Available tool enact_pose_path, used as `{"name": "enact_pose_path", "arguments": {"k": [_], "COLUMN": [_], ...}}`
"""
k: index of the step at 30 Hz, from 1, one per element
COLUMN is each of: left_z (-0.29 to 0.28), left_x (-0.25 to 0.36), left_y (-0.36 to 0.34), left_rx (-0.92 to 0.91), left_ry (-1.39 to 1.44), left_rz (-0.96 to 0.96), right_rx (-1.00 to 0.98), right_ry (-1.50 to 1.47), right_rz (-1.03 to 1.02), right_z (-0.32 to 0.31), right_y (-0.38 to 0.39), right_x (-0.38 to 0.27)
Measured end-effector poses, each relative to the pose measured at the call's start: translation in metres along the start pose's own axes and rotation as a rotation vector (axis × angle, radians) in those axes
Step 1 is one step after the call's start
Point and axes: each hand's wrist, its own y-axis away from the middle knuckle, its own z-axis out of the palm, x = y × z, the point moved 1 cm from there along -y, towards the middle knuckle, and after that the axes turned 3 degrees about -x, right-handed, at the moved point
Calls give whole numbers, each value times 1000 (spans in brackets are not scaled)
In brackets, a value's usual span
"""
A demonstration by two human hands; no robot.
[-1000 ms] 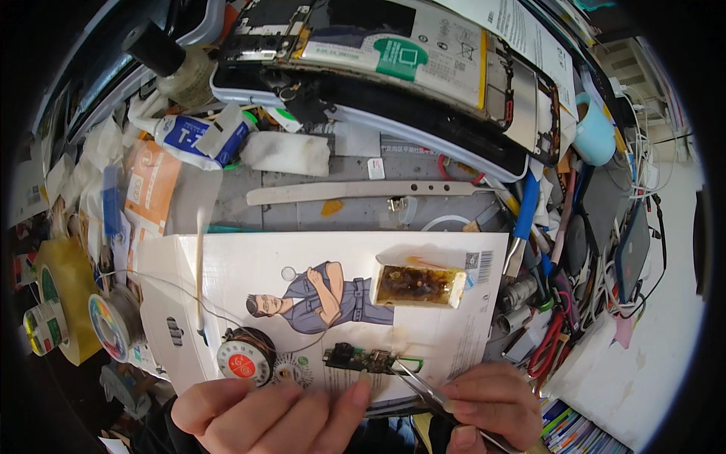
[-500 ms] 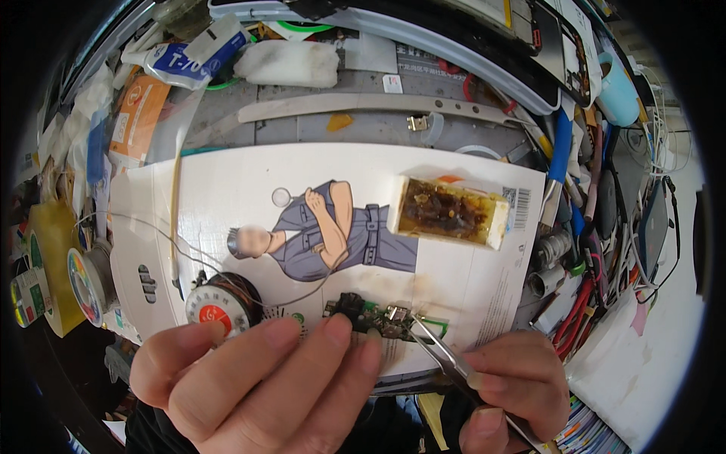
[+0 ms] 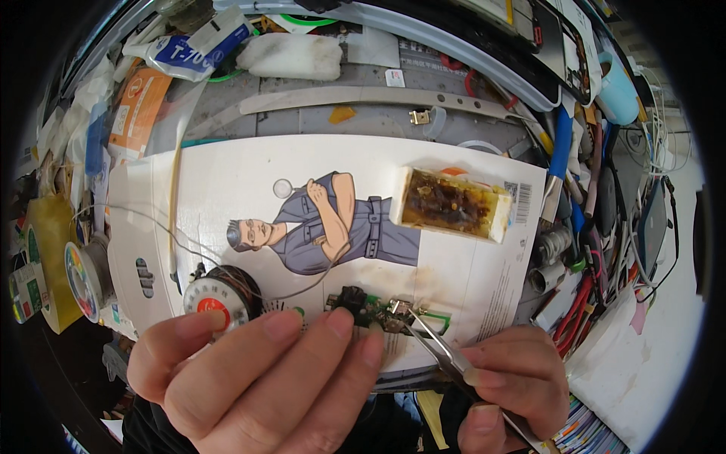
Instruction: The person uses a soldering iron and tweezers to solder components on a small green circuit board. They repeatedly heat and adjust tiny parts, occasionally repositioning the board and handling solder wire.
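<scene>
Head: one board [image 3: 376, 312], one tweezer [image 3: 459, 362]

Our grey benchtop [image 3: 283, 126] | on it we see: white cardboard sheet [image 3: 204, 172] (printed side up) | long pale strip with holes [image 3: 370, 96] | white wad [image 3: 291, 58] | amber scrap [image 3: 342, 114] | small metal piece [image 3: 418, 117]

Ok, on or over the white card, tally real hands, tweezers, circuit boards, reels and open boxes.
Left hand and right hand: 2
Tweezers: 1
Circuit board: 1
Reel: 1
Open box: 1
Total: 6
</scene>
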Motion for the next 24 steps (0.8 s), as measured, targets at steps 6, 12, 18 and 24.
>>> {"name": "enact_pose_path", "arguments": {"k": [6,12,18,24], "left_z": [0,11,9,11], "left_x": [8,-7,-5,-5], "left_y": [-11,2,6,3], "left_rx": [-27,129,127,135], "left_ry": [-3,37,41,38], "left_rz": [-45,90,76,61], "right_rx": [-39,-19,-21,-20], "right_ry": [13,18,10,11], "right_rz": [22,19,11,9], "right_z": [-2,-1,-1,-1], "right_y": [-3,-4,-4,-5], "right_x": [-2,-2,-1,-1]}}
